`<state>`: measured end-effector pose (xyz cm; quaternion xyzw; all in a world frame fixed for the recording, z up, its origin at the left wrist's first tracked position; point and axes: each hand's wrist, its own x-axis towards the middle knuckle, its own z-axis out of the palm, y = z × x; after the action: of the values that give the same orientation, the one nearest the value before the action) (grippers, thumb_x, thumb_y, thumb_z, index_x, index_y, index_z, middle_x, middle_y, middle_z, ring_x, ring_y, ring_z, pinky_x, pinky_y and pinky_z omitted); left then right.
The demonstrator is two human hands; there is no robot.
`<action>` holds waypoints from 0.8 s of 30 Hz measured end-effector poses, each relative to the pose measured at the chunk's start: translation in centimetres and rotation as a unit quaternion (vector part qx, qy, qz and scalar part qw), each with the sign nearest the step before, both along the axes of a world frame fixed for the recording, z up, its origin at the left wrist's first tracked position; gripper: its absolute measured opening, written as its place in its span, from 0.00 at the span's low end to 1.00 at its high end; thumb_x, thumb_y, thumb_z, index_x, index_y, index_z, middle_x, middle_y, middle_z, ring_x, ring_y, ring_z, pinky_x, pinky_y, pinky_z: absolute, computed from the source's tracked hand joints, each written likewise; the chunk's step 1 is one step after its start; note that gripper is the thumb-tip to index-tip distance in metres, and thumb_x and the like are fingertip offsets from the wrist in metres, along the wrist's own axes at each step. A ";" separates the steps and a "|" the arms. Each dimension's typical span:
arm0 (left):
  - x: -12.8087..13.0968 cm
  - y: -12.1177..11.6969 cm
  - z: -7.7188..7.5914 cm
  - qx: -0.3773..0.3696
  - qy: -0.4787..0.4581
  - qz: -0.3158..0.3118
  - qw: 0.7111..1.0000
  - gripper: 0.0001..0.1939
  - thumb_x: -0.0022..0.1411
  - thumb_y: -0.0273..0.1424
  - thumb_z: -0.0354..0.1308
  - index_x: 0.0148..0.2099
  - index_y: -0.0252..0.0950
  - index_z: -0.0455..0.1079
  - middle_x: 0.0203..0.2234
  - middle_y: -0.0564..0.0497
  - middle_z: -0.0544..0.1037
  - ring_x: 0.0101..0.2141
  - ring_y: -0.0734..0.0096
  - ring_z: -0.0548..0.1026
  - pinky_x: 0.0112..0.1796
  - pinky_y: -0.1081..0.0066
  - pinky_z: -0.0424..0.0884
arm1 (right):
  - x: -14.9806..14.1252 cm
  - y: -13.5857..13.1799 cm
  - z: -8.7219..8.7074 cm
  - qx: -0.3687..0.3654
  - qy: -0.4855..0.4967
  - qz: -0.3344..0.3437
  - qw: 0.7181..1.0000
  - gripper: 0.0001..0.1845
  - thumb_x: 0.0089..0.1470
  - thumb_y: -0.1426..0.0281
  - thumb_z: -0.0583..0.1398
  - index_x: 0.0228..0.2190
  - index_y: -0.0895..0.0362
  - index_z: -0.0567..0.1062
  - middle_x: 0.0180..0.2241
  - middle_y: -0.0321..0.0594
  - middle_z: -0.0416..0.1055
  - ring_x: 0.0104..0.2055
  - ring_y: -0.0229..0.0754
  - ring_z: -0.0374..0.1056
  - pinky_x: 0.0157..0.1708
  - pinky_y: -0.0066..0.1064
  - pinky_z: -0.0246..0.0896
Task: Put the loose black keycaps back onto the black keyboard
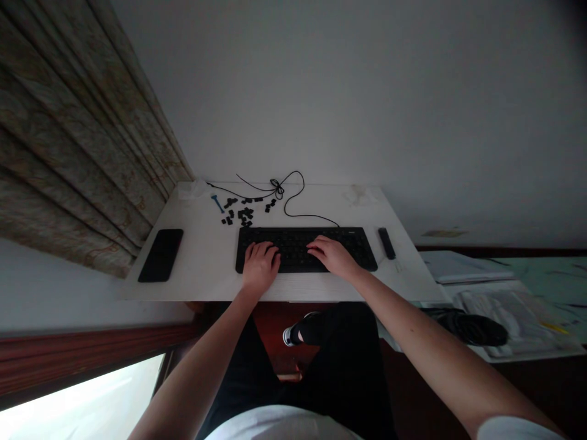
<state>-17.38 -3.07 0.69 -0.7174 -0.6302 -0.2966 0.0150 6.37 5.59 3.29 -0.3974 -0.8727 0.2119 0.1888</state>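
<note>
- Bare forearms [202, 379] reach out from a white shirt [279, 425] over dark trousers [348, 366], with one sneaker [293, 333] showing below the table's front edge.
- Left grip [260, 266] rests on the left half of the keys, fingers curved and slightly spread, pinching nothing.
- Right grip [334, 256] lies further along, fingers flatter and close together, also holding nothing. Whether either is pressing a key, I can't tell.
- Both wrists stay low with the fingertips on the keys, a steady, well-balanced way to work.
- Under them, a black keyboard [300, 249] lies flat near the front edge of a white table [197, 281].
- Behind it, a black cable [293, 195] loops and knots, beside scattered black keycaps [241, 214] and a small blue tool [217, 203].
- A black phone [160, 255] lies to the left; a slim black remote [386, 243] lies just right of the keyboard.
- A patterned curtain [68, 153] hangs left of the table, and a plain white wall [367, 91] rises behind it.
- Papers [504, 311] and a dark object [472, 327] sit low on the right, while a bright window [68, 397] glows at lower left.
</note>
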 end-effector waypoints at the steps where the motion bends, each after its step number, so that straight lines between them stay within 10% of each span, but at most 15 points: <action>1: 0.0 0.0 0.0 0.000 -0.001 0.000 1.000 0.10 0.67 0.31 0.54 0.47 0.39 0.74 0.47 0.45 0.78 0.50 0.58 0.74 0.60 0.50 0.62 | 0.0 0.0 0.0 -0.003 0.006 -0.001 1.000 0.09 0.62 0.69 0.59 0.40 0.55 0.80 0.39 0.42 0.74 0.39 0.42 0.72 0.42 0.35 0.67; 24: 0.1 -0.1 0.3 -0.002 0.001 -0.002 1.000 0.10 0.67 0.31 0.54 0.47 0.39 0.74 0.47 0.45 0.78 0.51 0.58 0.74 0.60 0.50 0.62 | -0.9 2.6 1.1 -0.205 0.008 -0.075 0.976 0.03 0.49 0.70 0.67 0.26 0.57 0.81 0.30 0.39 0.80 0.32 0.39 0.74 0.34 0.28 0.65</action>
<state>-17.32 -3.19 0.98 -0.7193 -0.6291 -0.2946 0.0132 5.46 8.23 4.35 -0.4907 -0.7766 0.3747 0.1254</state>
